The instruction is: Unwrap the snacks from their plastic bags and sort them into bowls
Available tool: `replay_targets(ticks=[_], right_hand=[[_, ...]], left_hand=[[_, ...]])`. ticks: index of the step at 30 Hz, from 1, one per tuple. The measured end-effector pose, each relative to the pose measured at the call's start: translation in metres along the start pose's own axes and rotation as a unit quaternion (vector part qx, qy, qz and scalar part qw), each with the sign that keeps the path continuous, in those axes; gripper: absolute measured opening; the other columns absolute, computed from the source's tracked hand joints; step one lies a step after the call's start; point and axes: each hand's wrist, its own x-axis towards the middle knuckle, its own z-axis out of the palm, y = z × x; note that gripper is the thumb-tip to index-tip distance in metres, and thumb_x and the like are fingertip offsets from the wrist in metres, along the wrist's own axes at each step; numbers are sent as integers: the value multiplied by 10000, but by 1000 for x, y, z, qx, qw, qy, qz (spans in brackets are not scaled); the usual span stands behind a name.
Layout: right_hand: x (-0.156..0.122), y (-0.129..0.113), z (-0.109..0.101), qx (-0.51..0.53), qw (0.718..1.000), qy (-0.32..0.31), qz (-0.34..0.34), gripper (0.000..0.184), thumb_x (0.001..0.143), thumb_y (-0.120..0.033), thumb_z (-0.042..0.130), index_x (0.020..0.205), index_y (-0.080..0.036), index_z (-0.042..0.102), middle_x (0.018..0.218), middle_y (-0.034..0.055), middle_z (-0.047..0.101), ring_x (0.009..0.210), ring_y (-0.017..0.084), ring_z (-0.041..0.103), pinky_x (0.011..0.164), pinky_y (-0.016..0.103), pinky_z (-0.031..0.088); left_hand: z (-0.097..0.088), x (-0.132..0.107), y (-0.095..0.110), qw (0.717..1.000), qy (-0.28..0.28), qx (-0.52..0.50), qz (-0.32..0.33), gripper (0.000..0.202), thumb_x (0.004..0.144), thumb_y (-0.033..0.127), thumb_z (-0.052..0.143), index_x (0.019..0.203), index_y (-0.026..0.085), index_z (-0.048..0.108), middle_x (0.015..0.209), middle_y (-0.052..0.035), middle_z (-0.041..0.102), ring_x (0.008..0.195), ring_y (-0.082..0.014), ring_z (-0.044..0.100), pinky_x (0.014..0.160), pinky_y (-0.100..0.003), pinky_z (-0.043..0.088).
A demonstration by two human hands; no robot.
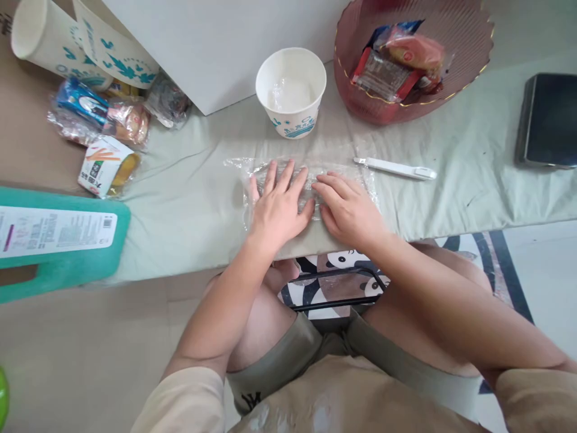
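Observation:
A clear plastic bag or sheet (pixel 366 191) lies flat on the cloth-covered surface in front of me. My left hand (pixel 280 207) rests on its left half with the fingers spread. On its right half lies my right hand (pixel 349 207), palm down with the fingers stretched toward the left hand. Whatever the hands cover under the palms is hidden. Just right of the plastic is a white utility knife (pixel 396 168). A white paper cup (pixel 291 93) with blue print stands behind the plastic, with something clear inside it.
A pink ribbed bowl (pixel 360 102) of wrapped snacks stands at the back right. A dark phone-like device (pixel 547 120) lies far right. At left are paper cups (pixel 112 54), snack packets (pixel 108 165) and a green jug (pixel 90 264). A white box (pixel 202 48) stands behind.

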Motion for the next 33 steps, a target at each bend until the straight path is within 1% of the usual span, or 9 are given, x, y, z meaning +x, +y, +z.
replay_targets(ticks=[2,5,10,13,17,20,25,30,33], right_hand=[[0,0,1,-10,999,-36,34,466,989,-201,446,1420,-138,612,1514,189,628,1473,351,534,1201,550,444],[1,4,-3,-22,997,-55,50,503,973,-261,492,1449,-141,598,1565,181,590,1507,368,501,1238,588,398],[4,10,-5,-42,996,-42,71,534,955,-297,522,1466,-155,584,1615,180,539,1530,396,466,1239,623,372],[6,16,-3,-49,994,-32,96,558,954,-320,528,1481,-139,564,1624,209,517,1536,413,449,1231,639,372],[7,27,-5,-46,993,-13,104,577,949,-329,519,1476,-97,553,1599,241,528,1526,413,451,1242,631,366],[9,38,-14,-32,994,18,106,517,952,-321,505,1416,-109,591,1510,231,609,1443,396,532,1215,608,403],[9,45,-29,-29,990,50,127,339,949,-295,499,1225,-238,687,1248,148,716,1169,345,662,1068,554,491],[10,38,-21,-25,989,40,143,325,886,-417,627,1122,-214,722,1019,127,683,996,330,651,937,506,518],[14,31,-17,11,988,31,150,239,835,-381,680,1005,-217,713,945,100,661,971,312,639,896,471,525]], left_hand=[[-3,-1,-3,999,-32,6,-17,632,1012,472,501,1628,347,432,1777,-18,292,1667,-407,186,1314,-751,65],[-4,-2,-9,999,-47,5,-19,667,997,524,519,1641,397,401,1792,18,242,1676,-409,143,1315,-751,31],[-5,-6,-23,998,-55,6,-36,720,972,551,568,1652,413,375,1801,28,207,1681,-416,101,1322,-742,42],[-8,-9,-30,998,-54,18,-37,720,982,556,546,1659,392,366,1805,11,195,1680,-415,109,1326,-731,68],[-16,-12,-38,996,-77,31,-30,741,976,569,547,1662,351,373,1810,-16,175,1681,-410,110,1334,-707,82],[-22,-14,-47,995,-97,32,-13,778,949,559,594,1661,338,375,1809,-20,182,1686,-392,99,1348,-672,64],[-27,-16,-59,994,-105,19,5,829,902,517,666,1657,330,380,1801,-31,220,1688,-364,113,1361,-627,46],[-29,-16,-59,994,-109,20,17,846,879,492,700,1650,330,392,1796,-38,240,1685,-370,130,1357,-632,39],[-28,-15,-59,994,-108,21,19,867,862,494,719,1649,337,391,1795,-40,244,1682,-385,134,1352,-644,44]])
